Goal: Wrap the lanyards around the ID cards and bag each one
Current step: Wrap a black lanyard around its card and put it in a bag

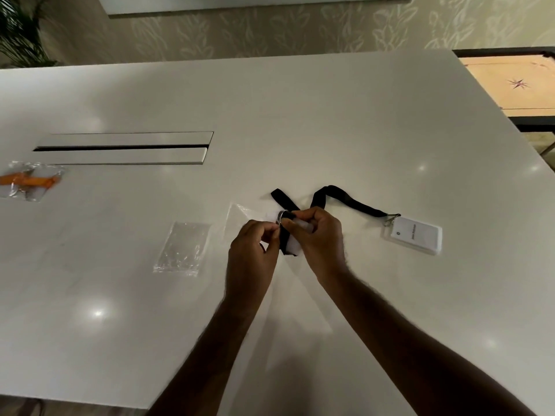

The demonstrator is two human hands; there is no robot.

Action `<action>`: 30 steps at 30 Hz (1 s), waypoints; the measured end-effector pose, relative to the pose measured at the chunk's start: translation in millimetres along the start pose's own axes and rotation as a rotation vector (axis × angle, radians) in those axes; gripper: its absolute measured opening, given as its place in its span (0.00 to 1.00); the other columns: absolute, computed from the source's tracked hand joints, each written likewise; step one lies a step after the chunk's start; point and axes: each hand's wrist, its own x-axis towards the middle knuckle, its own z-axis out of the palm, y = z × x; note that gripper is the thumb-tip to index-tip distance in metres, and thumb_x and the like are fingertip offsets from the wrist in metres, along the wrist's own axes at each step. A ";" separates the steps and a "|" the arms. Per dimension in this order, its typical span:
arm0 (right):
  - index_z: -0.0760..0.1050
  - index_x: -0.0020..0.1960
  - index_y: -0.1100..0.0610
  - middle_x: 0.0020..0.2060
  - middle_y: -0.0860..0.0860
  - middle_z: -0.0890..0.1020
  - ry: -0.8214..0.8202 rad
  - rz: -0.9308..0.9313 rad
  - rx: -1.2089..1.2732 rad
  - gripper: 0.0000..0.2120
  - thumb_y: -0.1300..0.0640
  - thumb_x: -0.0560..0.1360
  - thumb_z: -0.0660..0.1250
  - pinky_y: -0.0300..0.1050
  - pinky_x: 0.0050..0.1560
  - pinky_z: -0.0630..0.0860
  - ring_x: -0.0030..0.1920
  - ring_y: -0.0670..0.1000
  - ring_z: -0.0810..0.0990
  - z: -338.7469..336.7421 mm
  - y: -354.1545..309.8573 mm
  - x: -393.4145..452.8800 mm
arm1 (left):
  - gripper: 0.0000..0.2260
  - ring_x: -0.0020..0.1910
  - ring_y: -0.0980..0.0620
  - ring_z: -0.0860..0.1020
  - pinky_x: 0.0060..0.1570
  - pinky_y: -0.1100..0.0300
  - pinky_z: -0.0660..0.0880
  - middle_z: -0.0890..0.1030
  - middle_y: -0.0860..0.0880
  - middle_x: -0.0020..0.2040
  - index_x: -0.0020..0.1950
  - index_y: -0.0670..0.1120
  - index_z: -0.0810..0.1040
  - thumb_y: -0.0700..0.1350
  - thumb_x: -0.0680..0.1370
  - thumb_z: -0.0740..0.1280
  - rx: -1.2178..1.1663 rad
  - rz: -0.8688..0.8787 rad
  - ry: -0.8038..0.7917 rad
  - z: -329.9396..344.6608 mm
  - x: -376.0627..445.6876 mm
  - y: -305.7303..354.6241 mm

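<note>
we see both hands mid worktop. left hand (255, 244) pinches metal ring (280, 219); right hand (318, 235) grips id card (292, 247) wrapped in black lanyard (285, 202). empty bag (183, 250) lies to left, near front edge.

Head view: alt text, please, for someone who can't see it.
Over a white table, a person's left hand and right hand hold an ID card wound with a black lanyard. A second ID card lies to the right, empty clear bags to the left, and a bagged orange-lanyard card at far left.
</note>
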 end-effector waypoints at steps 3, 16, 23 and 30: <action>0.85 0.43 0.40 0.43 0.44 0.88 -0.034 -0.016 0.017 0.09 0.53 0.71 0.82 0.45 0.45 0.85 0.44 0.46 0.88 0.2 -0.8 -1.3 | 0.03 0.44 0.55 0.81 0.40 0.61 0.80 0.84 0.50 0.48 0.53 0.42 0.83 0.40 0.80 0.72 0.027 0.042 -0.001 0.0 2.9 3.6; 0.84 0.53 0.64 0.45 0.57 0.87 0.060 0.276 0.320 0.11 0.60 0.74 0.80 0.45 0.39 0.78 0.44 0.53 0.85 -4.7 -1.4 6.1 | 0.03 0.42 0.47 0.81 0.40 0.51 0.81 0.81 0.46 0.46 0.51 0.40 0.81 0.39 0.80 0.73 0.179 0.122 -0.031 8.1 -6.8 -3.4; 0.84 0.54 0.65 0.48 0.62 0.88 0.005 0.242 0.263 0.13 0.60 0.74 0.81 0.48 0.42 0.81 0.44 0.54 0.86 -7.1 -4.3 6.6 | 0.07 0.46 0.54 0.80 0.43 0.58 0.81 0.81 0.48 0.50 0.58 0.41 0.83 0.39 0.81 0.70 0.084 0.160 -0.085 4.5 -8.5 -7.9; 0.86 0.53 0.59 0.46 0.57 0.90 -0.035 0.211 0.208 0.10 0.59 0.73 0.81 0.53 0.46 0.86 0.47 0.57 0.89 -11.9 -7.6 11.3 | 0.28 0.70 0.48 0.69 0.66 0.57 0.65 0.71 0.50 0.71 0.72 0.49 0.73 0.57 0.75 0.74 0.312 0.376 -0.207 -17.0 19.2 -28.9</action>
